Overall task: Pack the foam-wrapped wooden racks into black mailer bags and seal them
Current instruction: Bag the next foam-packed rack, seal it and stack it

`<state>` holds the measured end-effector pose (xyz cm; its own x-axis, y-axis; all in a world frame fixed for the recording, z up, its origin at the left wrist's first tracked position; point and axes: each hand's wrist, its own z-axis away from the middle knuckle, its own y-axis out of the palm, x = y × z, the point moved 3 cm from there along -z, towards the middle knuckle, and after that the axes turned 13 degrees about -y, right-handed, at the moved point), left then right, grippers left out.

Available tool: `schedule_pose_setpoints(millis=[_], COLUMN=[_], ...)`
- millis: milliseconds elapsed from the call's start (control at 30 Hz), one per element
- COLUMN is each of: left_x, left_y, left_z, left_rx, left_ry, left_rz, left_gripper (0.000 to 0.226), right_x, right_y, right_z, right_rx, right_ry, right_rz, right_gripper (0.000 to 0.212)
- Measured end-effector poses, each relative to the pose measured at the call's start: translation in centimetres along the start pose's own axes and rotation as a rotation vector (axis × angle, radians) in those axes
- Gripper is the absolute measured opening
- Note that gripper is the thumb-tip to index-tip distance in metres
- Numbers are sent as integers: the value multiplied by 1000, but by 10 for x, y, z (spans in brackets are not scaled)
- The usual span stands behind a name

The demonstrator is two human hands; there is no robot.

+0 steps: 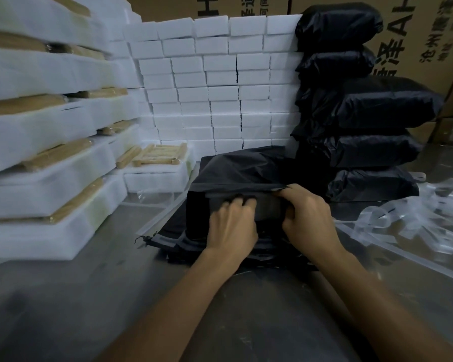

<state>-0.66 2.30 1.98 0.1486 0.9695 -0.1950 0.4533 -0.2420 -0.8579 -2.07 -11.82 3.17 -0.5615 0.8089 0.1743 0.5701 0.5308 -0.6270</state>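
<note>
Head cam looking down at both hands working the near end of a filled black mailer bag (243,168), which sits on the grey table (63,296) right in the middle, on top of a flat pile of empty mailer bags (168,239). Left hand (233,226) has its fingers curled down onto the folded flap, pressing it against the bag's end. Right hand (306,218) is pinching the flap edge, thumb and fingers wrapped over the plastic. The hands are close together, nearly touching.

Just right of the bag there's a stack of sealed black parcels (364,113), piled up against a brown cardboard box (429,43) with printed characters. Behind the bag is a wall of white foam blocks (220,82). Along the left side are leaning stacks of foam-wrapped wooden racks (45,142), wood ends poking out of the white foam. One rack (160,152) lies open on top of a low foam stack just left of the bag. On the table's right side there's a tangle of clear plastic strips (416,220).
</note>
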Motion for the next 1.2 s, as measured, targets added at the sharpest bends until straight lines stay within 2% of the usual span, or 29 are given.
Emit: schedule_pose_setpoints(millis=[133,300,400,467,567,667,800,867,1000,1067,1200], left_x=[-6,-8,-8,-9,-6,-4,2,9,13,12,14], left_y=[7,39,49,48,45,44,46,46,49,49,49], left_z=[-22,-29,-38,-41,-37,-31,-8,2,6,5,5], left_rx=[104,384,558,533,370,312,428,437,462,460,424], left_ry=[-28,-206,-281,-264,-209,-114,21,56,39,31,44], left_rz=[60,197,240,236,218,95,46,32,-7,4,42], left_gripper=[18,31,39,43,47,43,48,54,60,61,60], right_x=[-10,-31,-34,-30,-21,-13,3,11,5,-3,-9], right_y=[3,2,0,1,1,-2,-11,-10,10,20,45], right_z=[2,8,11,10,9,6,-1,-13,-45,-62,-82], right_rx=[-3,15,2,3,-17,-94,-154,-81,337,459,575], right_ry=[64,246,283,258,168,76,5,-38,-64,-64,-82], right_rz=[-25,-42,-60,-75,-96,-110,-7,77,317,361,393], right_gripper=[49,44,38,33,24,16,57,75,99,99,85])
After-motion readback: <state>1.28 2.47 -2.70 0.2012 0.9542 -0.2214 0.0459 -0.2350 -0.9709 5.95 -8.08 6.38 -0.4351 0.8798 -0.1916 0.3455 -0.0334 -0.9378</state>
